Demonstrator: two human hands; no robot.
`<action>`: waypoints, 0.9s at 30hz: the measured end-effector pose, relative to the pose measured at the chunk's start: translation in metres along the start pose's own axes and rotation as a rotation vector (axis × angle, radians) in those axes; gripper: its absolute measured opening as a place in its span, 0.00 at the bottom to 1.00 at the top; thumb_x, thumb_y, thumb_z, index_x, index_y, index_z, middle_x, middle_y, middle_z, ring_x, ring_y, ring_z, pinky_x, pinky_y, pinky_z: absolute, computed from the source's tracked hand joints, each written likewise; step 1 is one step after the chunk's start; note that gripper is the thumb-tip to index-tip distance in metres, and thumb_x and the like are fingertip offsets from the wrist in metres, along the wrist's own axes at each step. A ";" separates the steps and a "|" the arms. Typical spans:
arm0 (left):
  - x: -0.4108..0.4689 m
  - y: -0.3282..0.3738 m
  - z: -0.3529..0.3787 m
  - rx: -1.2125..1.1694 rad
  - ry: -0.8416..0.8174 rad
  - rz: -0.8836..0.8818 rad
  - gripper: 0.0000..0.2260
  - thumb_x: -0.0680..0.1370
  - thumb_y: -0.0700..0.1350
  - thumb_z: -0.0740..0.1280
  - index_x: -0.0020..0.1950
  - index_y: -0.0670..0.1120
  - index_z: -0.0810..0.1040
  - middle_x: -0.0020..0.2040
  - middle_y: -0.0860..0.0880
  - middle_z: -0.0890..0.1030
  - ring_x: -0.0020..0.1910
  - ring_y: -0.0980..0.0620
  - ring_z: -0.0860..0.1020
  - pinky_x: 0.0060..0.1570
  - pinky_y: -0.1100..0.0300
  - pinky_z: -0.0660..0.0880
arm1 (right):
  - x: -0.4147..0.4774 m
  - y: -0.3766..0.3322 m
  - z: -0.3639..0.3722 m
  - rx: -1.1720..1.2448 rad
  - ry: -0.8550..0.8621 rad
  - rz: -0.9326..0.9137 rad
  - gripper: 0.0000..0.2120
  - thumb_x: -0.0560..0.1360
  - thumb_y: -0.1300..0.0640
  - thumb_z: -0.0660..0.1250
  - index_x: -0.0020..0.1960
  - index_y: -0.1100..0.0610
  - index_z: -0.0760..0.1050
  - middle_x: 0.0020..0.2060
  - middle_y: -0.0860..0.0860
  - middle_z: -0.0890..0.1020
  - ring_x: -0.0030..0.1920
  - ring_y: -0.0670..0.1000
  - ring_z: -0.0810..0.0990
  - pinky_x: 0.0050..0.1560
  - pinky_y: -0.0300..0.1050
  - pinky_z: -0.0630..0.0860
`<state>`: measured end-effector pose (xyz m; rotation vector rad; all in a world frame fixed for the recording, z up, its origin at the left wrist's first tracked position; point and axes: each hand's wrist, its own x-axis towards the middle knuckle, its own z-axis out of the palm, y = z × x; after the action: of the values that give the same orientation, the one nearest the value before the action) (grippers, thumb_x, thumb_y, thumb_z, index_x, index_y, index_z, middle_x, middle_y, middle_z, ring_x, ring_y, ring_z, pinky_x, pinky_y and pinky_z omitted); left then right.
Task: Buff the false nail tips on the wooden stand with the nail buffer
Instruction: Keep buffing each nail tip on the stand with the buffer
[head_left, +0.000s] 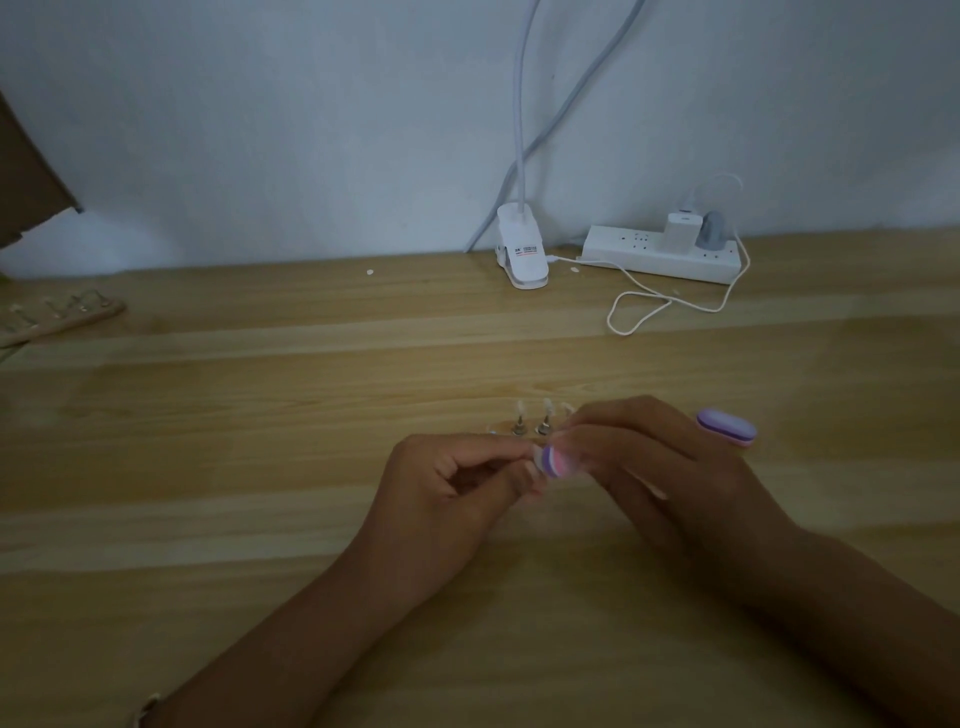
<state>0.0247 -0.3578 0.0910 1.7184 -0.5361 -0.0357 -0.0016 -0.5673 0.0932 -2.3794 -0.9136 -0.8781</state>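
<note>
Gripping nail buffer (726, 425), right fingers (613, 431), against left fingers (498, 457)

Left grip (457, 483) pinches nail tip (536, 453); right grip (649, 457) pinches nail buffer (555, 462); forearms converge.

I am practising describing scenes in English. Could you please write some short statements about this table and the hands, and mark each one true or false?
1. The right hand holds a striped nail buffer. True.
2. A second buffer lies on the table, to the right of the hands. True.
3. The power strip has nothing plugged in. False: a white charger sits in it.
4. The clip lamp stands at the table's left edge. False: it stands at the back, beside the power strip.
5. The left hand lies flat and open. False: its fingers are curled, their tips beside the buffer.
</note>
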 end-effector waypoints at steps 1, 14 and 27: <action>0.000 0.001 0.000 -0.010 -0.008 -0.006 0.07 0.73 0.44 0.71 0.50 0.47 0.86 0.39 0.50 0.86 0.39 0.46 0.84 0.34 0.62 0.77 | 0.000 -0.003 0.003 0.033 0.007 0.006 0.09 0.79 0.65 0.65 0.55 0.61 0.83 0.54 0.53 0.82 0.54 0.50 0.81 0.57 0.37 0.73; 0.001 0.002 -0.005 -0.101 -0.077 -0.068 0.08 0.75 0.41 0.68 0.50 0.44 0.85 0.39 0.46 0.86 0.38 0.51 0.84 0.34 0.63 0.77 | -0.002 -0.011 0.011 0.082 0.037 -0.010 0.10 0.82 0.63 0.63 0.55 0.61 0.83 0.55 0.53 0.81 0.55 0.50 0.81 0.58 0.39 0.74; -0.002 0.005 -0.002 -0.213 -0.186 -0.113 0.08 0.77 0.42 0.64 0.45 0.43 0.83 0.40 0.43 0.85 0.39 0.46 0.84 0.37 0.59 0.76 | 0.001 -0.003 0.004 -0.033 0.117 0.042 0.08 0.79 0.65 0.64 0.53 0.61 0.82 0.52 0.53 0.81 0.53 0.47 0.79 0.62 0.28 0.64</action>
<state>0.0217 -0.3560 0.0956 1.5433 -0.5507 -0.3254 -0.0017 -0.5627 0.0912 -2.3387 -0.8071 -1.0111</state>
